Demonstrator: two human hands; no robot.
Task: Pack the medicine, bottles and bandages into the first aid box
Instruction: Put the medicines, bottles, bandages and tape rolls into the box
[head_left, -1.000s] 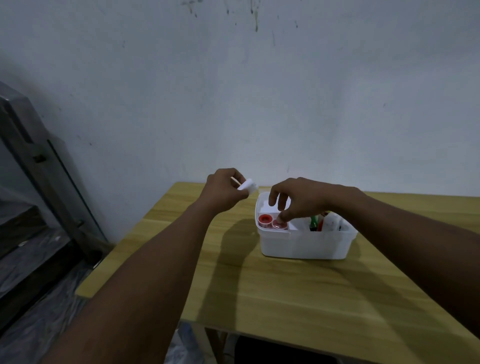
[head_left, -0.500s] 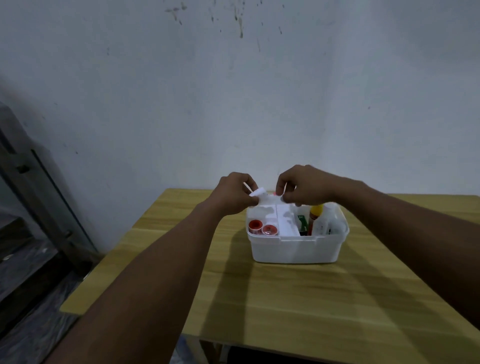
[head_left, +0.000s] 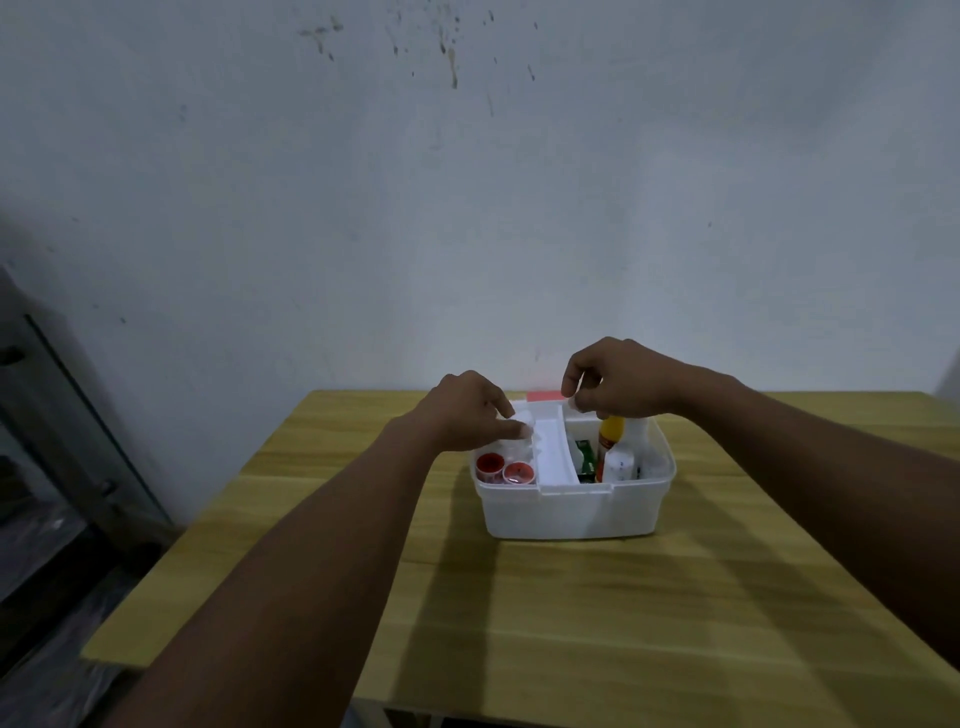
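1. The first aid box (head_left: 571, 512), a white translucent tub, stands on the wooden table (head_left: 623, 623) toward its far edge, near the wall. Its top is open — a red-and-white piece just behind it may be the lid, though too little shows to tell.

2. Inside, a white tray insert (head_left: 555, 457) sits across the left and middle. Two red-capped bottles (head_left: 505, 467) stand upright side by side in its left compartment, likely put there so they cannot tip. To the right of the insert, in the deep part of the tub, stand a yellow-capped bottle (head_left: 611, 434), a white bottle (head_left: 621, 460) and a green packet (head_left: 586, 457), packed close together.

3. The left hand (head_left: 467, 413) hovers over the insert's left rear corner, its fingers curled, fingertips (head_left: 522, 429) touching something small and white — a bandage or the insert's edge, I cannot tell which.

4. The right hand (head_left: 618, 382) is above the box's back rim, thumb and forefinger pinched together on a small white bit. It seems both hands are settling one white item into the insert.
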